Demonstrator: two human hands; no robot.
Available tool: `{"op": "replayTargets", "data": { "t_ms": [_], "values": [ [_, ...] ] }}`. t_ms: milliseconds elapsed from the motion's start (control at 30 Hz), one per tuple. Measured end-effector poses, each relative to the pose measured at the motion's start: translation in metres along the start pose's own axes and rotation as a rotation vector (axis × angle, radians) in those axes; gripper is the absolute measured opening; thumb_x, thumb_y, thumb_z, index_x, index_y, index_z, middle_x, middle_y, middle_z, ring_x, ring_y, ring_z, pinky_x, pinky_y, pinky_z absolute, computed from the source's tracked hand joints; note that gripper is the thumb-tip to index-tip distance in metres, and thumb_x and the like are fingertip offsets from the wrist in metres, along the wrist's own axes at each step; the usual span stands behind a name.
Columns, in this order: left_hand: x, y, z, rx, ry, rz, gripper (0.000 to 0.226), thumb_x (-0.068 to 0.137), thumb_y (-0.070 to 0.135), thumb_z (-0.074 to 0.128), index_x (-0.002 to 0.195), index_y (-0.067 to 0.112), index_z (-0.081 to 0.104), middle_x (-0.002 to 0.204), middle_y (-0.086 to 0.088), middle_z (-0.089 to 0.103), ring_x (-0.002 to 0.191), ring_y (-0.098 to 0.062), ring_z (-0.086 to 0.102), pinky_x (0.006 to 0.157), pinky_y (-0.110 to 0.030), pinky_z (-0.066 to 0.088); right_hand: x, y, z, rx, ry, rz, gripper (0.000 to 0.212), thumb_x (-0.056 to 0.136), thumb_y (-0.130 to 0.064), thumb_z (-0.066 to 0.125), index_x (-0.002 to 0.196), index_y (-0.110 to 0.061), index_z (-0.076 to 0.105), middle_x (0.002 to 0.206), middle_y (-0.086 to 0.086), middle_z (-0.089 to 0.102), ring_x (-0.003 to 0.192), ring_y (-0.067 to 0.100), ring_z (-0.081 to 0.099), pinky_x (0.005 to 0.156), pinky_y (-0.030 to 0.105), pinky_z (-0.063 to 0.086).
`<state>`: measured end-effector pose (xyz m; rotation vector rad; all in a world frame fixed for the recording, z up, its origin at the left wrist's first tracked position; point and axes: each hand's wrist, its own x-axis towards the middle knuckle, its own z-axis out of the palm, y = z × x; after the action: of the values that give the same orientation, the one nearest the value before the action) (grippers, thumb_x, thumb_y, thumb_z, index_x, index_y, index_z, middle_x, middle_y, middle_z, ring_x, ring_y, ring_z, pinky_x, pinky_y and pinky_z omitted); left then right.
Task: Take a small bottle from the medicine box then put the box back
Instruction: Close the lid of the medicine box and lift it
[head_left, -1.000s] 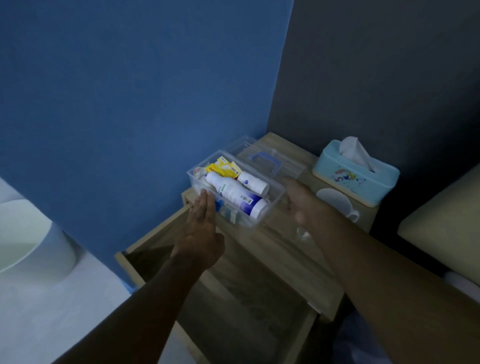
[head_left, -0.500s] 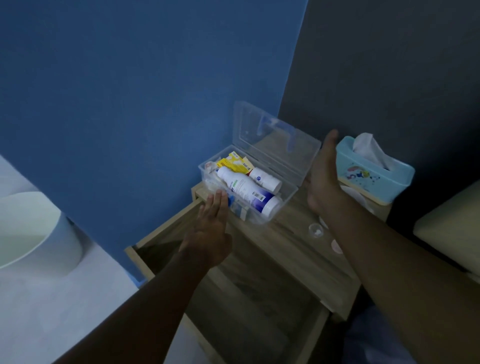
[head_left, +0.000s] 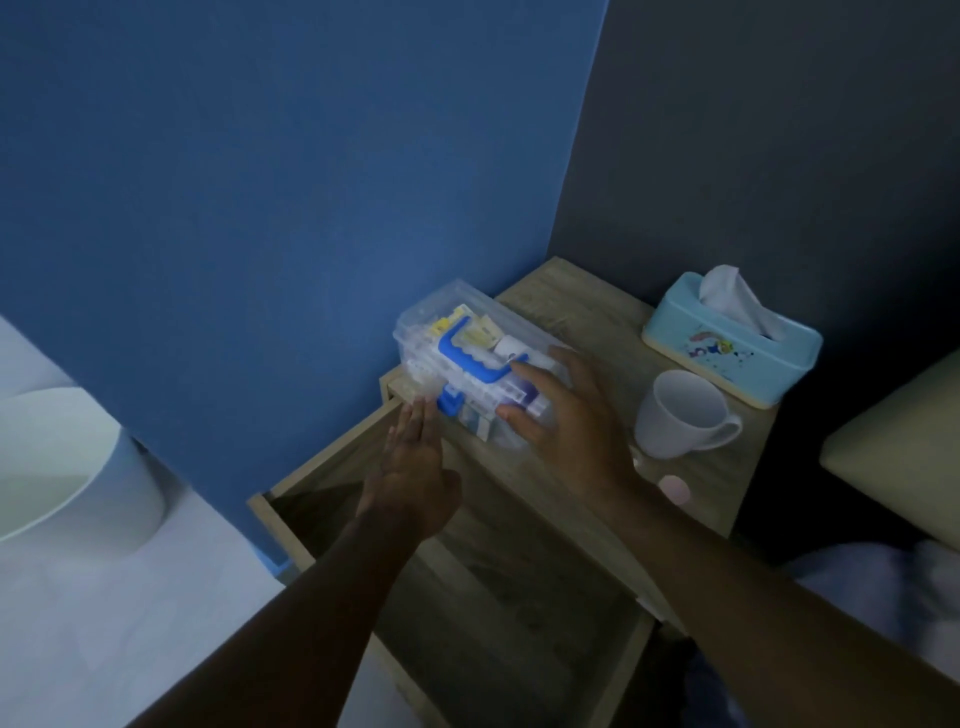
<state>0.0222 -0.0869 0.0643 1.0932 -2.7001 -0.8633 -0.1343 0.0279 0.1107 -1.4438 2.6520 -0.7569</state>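
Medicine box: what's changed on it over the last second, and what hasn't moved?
The medicine box lid, lying open a second ago, swung up and is now shut under the right hand, which presses on top. The left hand stayed flat against the box's near end. Box, mug and tissue box kept their places on the nightstand.

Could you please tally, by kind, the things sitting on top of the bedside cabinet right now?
Medicine box: 1
Tissue box: 1
Mug: 1
Small pink-capped item, partly hidden: 1
Total: 4
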Motion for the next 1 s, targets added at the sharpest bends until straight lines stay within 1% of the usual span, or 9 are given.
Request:
{"op": "replayTargets", "data": {
  "t_ms": [133, 200, 267, 400, 500, 667, 733, 867, 1000],
  "values": [
    [0.004, 0.004, 0.0, -0.133, 0.057, -0.069, 0.082, 0.088, 0.025, 0.061, 0.155, 0.021, 0.014, 0.162, -0.005, 0.021, 0.149, -0.025, 0.019, 0.117, -0.046, 0.028, -0.001, -0.009, 0.002, -0.117, 0.065, -0.11, 0.051, 0.098, -0.041, 0.056, 0.144, -0.018, 0.054, 0.159, 0.005, 0.039, 0.148, 0.027, 0.034, 0.116, 0.049, 0.038],
    [0.008, 0.007, 0.001, -0.171, 0.14, -0.074, 0.071, 0.09, 0.026, 0.059, 0.151, 0.022, 0.023, 0.153, -0.006, 0.038, 0.138, -0.023, 0.04, 0.103, -0.036, 0.041, -0.004, -0.012, 0.005, -0.176, 0.041, -0.18, 0.048, 0.1, -0.031, 0.056, 0.144, -0.013, 0.053, 0.156, 0.01, 0.045, 0.147, 0.029, 0.039, 0.118, 0.05, 0.036],
    [0.012, 0.01, 0.003, -0.173, 0.224, -0.078, 0.06, 0.092, 0.029, 0.057, 0.146, 0.023, 0.032, 0.14, -0.005, 0.052, 0.117, -0.016, 0.054, 0.083, -0.027, 0.041, -0.006, -0.014, 0.009, -0.277, 0.015, -0.228, 0.05, 0.098, -0.024, 0.062, 0.145, -0.011, 0.052, 0.155, 0.015, 0.046, 0.146, 0.035, 0.04, 0.12, 0.053, 0.032],
    [0.025, 0.011, 0.008, -0.228, 0.276, -0.124, 0.047, 0.093, 0.039, 0.055, 0.136, 0.024, 0.044, 0.126, -0.002, 0.059, 0.1, -0.011, 0.055, 0.076, -0.027, 0.043, -0.007, -0.015, 0.012, -0.303, 0.028, -0.221, 0.05, 0.097, -0.021, 0.063, 0.144, -0.012, 0.052, 0.155, 0.016, 0.045, 0.146, 0.038, 0.038, 0.12, 0.055, 0.03],
    [0.029, 0.008, 0.009, -0.316, 0.313, -0.149, 0.042, 0.094, 0.039, 0.054, 0.132, 0.022, 0.047, 0.124, -0.002, 0.058, 0.1, -0.011, 0.055, 0.08, -0.03, 0.05, -0.008, -0.012, 0.015, -0.266, 0.082, -0.223, 0.045, 0.098, -0.021, 0.061, 0.141, -0.013, 0.056, 0.152, 0.015, 0.049, 0.144, 0.037, 0.042, 0.118, 0.056, 0.033],
    [0.025, 0.016, 0.01, -0.452, 0.408, -0.119, 0.035, 0.097, 0.035, 0.05, 0.127, 0.019, 0.047, 0.119, -0.001, 0.055, 0.096, -0.009, 0.054, 0.067, -0.013, 0.039, -0.008, -0.009, 0.021, -0.222, 0.121, -0.222, 0.041, 0.1, -0.023, 0.056, 0.141, -0.015, 0.056, 0.153, 0.011, 0.048, 0.146, 0.033, 0.04, 0.121, 0.053, 0.03],
    [0.027, 0.024, 0.008, -0.518, 0.454, -0.143, 0.033, 0.097, 0.032, 0.052, 0.126, 0.018, 0.048, 0.12, -0.002, 0.055, 0.099, -0.009, 0.054, 0.064, -0.011, 0.038, -0.008, -0.008, 0.023, -0.204, 0.138, -0.227, 0.041, 0.1, -0.022, 0.057, 0.141, -0.015, 0.056, 0.153, 0.011, 0.048, 0.146, 0.033, 0.04, 0.121, 0.053, 0.029],
    [0.028, 0.039, 0.007, -0.614, 0.528, -0.241, 0.032, 0.095, 0.029, 0.057, 0.125, 0.017, 0.054, 0.122, -0.001, 0.054, 0.105, -0.01, 0.053, 0.071, -0.011, 0.04, -0.008, -0.007, 0.023, -0.176, 0.108, -0.205, 0.042, 0.103, -0.025, 0.051, 0.144, -0.017, 0.051, 0.157, 0.008, 0.044, 0.15, 0.03, 0.034, 0.123, 0.052, 0.025],
    [0.027, 0.04, 0.009, -0.475, 0.641, -0.17, 0.03, 0.095, 0.029, 0.057, 0.12, 0.013, 0.064, 0.12, -0.004, 0.057, 0.103, -0.01, 0.054, 0.078, -0.012, 0.039, -0.007, -0.008, 0.02, -0.144, 0.084, -0.197, 0.041, 0.103, -0.024, 0.051, 0.144, -0.016, 0.052, 0.157, 0.009, 0.043, 0.15, 0.03, 0.033, 0.124, 0.052, 0.022]
  ]
}}
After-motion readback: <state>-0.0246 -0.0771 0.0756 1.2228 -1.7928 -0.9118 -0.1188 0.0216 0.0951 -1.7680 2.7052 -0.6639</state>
